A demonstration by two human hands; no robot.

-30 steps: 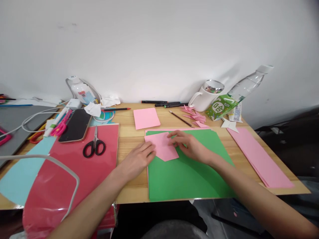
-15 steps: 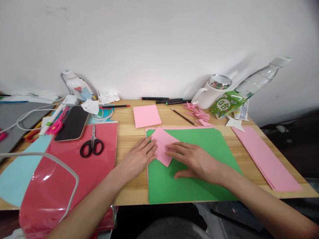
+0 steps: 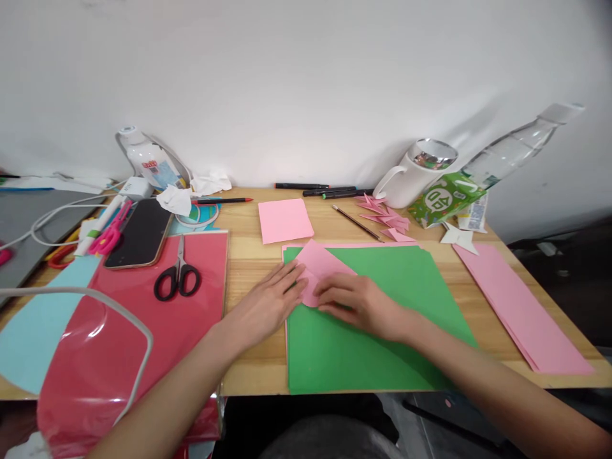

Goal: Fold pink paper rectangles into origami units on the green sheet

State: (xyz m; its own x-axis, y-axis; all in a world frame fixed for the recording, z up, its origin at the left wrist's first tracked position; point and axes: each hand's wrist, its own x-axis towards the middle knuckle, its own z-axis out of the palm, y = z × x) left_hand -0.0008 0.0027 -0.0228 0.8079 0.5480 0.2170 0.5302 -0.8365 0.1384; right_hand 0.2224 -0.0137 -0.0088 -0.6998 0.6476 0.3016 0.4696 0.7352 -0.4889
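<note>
Pressing down with both hands, you work a folded pink paper (image 3: pixel 321 266) that lies on the far left corner of a green sheet (image 3: pixel 382 338), itself near the front edge of the wooden worktop (image 3: pixel 251 363), about midway along it. Your left hand (image 3: pixel 268 307) lies flat and released, fingers stretched out, their tips touching the paper's left side. Your right hand (image 3: pixel 359 303) rests on the green sheet with fingers curled at the paper's near edge; whether they pinch that edge or only press on it cannot be told. The step in hand looks like flattening a crease. The next move seems to call for steady fingertip pressure along the fold while the flat hand stops the paper sliding. Left of your hands, black scissors (image 3: pixel 178 280) lie on a red sheet (image 3: pixel 129 331). Toward the back edge sit a pink square (image 3: pixel 285 220), a pencil (image 3: pixel 357 223) and small folded pink pieces (image 3: pixel 386 220). A stack of pink strips (image 3: pixel 519 309) runs along the right edge.
</note>
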